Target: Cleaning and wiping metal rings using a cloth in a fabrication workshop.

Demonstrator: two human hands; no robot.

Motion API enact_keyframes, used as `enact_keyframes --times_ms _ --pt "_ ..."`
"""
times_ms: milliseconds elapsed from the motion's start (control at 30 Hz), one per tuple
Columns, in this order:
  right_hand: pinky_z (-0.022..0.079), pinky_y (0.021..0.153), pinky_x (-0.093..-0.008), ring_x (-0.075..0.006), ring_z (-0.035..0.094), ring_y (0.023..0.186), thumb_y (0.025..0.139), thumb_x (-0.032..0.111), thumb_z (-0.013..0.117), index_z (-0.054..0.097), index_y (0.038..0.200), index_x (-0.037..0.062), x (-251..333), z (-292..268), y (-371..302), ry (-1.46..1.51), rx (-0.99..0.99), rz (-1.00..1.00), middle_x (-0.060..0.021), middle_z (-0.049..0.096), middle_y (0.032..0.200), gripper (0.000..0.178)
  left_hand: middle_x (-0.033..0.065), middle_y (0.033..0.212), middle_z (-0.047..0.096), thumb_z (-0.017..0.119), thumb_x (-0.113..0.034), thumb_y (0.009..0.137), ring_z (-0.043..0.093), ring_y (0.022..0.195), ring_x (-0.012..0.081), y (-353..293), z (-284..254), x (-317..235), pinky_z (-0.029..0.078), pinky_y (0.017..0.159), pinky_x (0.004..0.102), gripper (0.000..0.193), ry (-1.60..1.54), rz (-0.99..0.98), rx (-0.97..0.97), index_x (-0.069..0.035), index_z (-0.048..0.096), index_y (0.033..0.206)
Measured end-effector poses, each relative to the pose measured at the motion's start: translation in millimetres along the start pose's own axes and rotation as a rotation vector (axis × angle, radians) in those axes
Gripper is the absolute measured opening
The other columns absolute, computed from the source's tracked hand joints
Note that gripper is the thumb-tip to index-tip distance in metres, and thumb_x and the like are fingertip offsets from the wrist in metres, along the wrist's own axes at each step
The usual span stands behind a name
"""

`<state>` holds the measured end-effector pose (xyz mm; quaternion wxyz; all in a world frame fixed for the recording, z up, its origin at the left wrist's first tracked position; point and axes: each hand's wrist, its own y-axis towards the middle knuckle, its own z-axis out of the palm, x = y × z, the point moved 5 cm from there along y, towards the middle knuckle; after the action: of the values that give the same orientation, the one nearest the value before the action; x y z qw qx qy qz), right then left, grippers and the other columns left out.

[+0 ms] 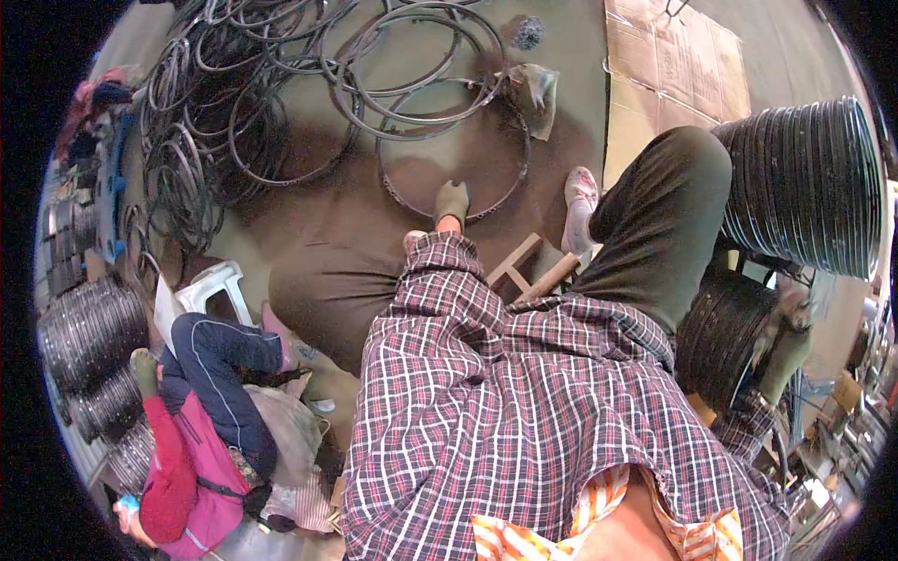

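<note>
My left hand (452, 199), in a green glove, is closed over the near rim of a thin dark metal ring (526, 154) lying low over the floor. Part of a larger pile of loose dark rings (412, 9) overlaps that ring's far side. Out to my right, my right hand (788, 353), also gloved in green, is beside a lower stack of black rings (720, 327). Its fingers are blurred, and whether they hold anything cannot be made out. Above that stack stands a taller one of glossy black rings (804, 182).
A flattened cardboard sheet (673, 65) lies at the far right. Between my legs is a wooden frame (514, 266). A white plastic stool (213, 288) and a seated co-worker (201, 458) are at left, near more ring stacks (89, 327). Cluttered metal parts (856, 421) fill the right edge.
</note>
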<state>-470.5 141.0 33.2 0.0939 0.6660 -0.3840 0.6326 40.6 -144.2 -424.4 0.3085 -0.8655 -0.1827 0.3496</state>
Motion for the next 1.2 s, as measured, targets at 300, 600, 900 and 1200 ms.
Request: enact_keyframes --times_ms 300,600,900,1200 --pt "0.049 0.085 -0.0309 -0.0174 0.062 0.093 0.083 0.006 0.056 0.062 0.109 -0.004 68 152 60 -0.303 -0.107 -0.828 -0.0075 0.065 0.104 0.028 0.0112 0.128 0.054 0.056 -0.033 0.086 0.051 0.12 0.0312 -84 13 -41 0.043 0.096 0.0462 0.04 0.646 0.147 0.2 -0.015 0.058 0.122" --pt "0.046 0.088 -0.0348 -0.0278 0.062 0.098 0.073 0.01 0.068 0.061 0.11 -0.0009 67 298 34 -0.792 0.234 -1.044 -0.0144 0.064 0.105 0.039 0.0072 0.123 0.058 0.052 -0.026 0.088 0.052 0.118 0.0281 -97 20 -24 0.042 0.095 0.0455 0.031 0.823 0.222 0.152 -0.018 0.063 0.116" --pt "0.046 0.087 -0.0329 -0.0265 0.062 0.095 0.074 0.009 0.071 0.061 0.111 -0.0021 72 298 23 -0.666 0.244 -0.933 -0.0131 0.064 0.104 0.04 0.0088 0.119 0.058 0.053 -0.018 0.085 0.053 0.116 0.0276 -110 26 -45 0.044 0.091 0.0429 0.029 0.704 0.334 0.05 -0.014 0.064 0.112" --pt "0.046 0.087 -0.0328 -0.0264 0.062 0.095 0.074 0.007 0.069 0.061 0.11 -0.0041 75 292 13 -0.71 0.236 -0.912 -0.0137 0.065 0.103 0.039 0.0092 0.126 0.053 0.056 -0.019 0.085 0.049 0.121 0.0269 -115 31 -49 0.042 0.096 0.044 0.034 0.698 0.282 0.102 -0.014 0.061 0.117"
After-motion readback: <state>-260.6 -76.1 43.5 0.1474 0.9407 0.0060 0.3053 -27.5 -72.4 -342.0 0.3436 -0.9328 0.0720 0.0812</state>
